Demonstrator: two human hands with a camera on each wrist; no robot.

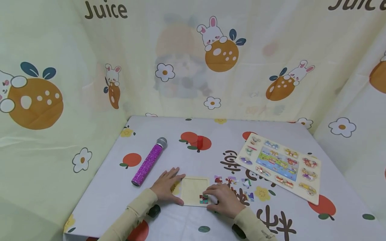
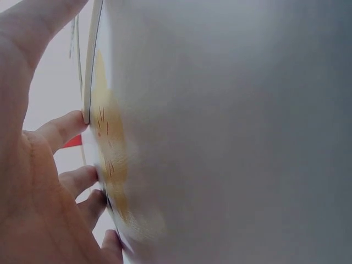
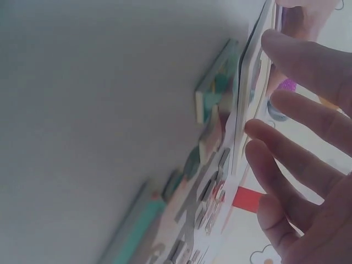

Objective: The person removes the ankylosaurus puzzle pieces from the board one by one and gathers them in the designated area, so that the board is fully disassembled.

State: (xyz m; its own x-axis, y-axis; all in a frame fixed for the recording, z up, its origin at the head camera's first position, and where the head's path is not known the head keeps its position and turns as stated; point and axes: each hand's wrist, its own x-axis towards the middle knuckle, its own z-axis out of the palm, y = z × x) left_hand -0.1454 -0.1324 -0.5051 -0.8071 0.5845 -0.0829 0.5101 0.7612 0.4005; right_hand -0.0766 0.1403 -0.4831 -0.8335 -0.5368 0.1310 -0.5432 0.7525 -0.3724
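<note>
A shallow wooden puzzle tray (image 1: 190,187) lies at the front middle of the table. One printed jigsaw piece (image 1: 203,199) sits in its lower right corner. My left hand (image 1: 166,186) is spread along the tray's left side, thumb near the lower corner and index finger near the upper; a fingertip touches the edge in the left wrist view. Over the right side, my right hand (image 1: 225,200) rests its fingertips by the corner piece and the rim. From the right wrist, the fingers (image 3: 300,157) look loosely extended at the tray's edge (image 3: 242,104).
Several loose jigsaw pieces (image 1: 231,180) lie right of the tray, some partly behind my right hand. A purple glitter microphone (image 1: 147,164) lies to the left. Farther right is a wooden picture board (image 1: 278,164). A small red object (image 1: 200,142) lies farther back.
</note>
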